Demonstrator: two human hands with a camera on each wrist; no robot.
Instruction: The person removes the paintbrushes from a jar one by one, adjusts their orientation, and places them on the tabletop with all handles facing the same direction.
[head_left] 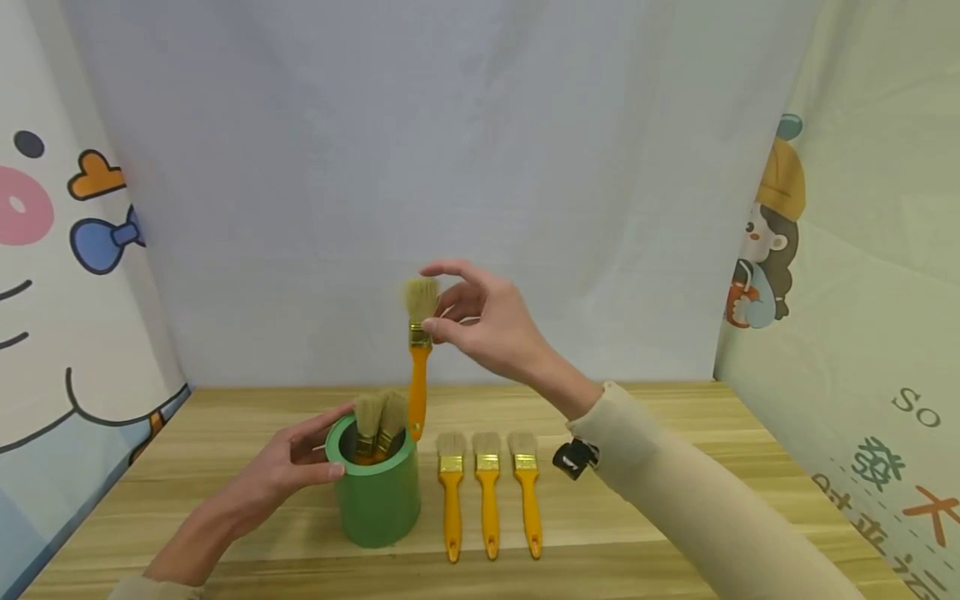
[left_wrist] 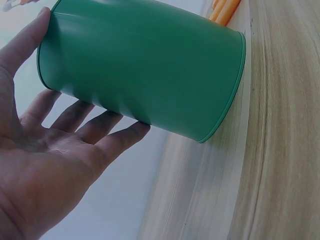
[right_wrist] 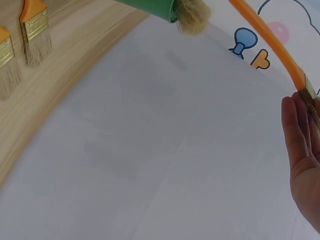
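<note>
My right hand (head_left: 491,329) pinches a paintbrush (head_left: 418,387) at its metal band, thumb in front. The brush hangs bristles up, its orange handle end level with the rim of a green cylindrical pot (head_left: 378,508) and close to its right side. My left hand (head_left: 277,467) holds the pot from the left near the rim. In the left wrist view, the thumb and fingers (left_wrist: 117,142) lie along opposite sides of the pot. Two paintbrushes (head_left: 367,417) stand in the pot with bristles up, their handles hidden inside.
Three more paintbrushes lie side by side right of the pot: a left one (head_left: 451,492), a middle one (head_left: 488,492) and a right one (head_left: 528,492), bristles pointing away. The wooden table (head_left: 637,533) ends at a pale cloth backdrop (head_left: 300,208). Printed cloths hang at both sides.
</note>
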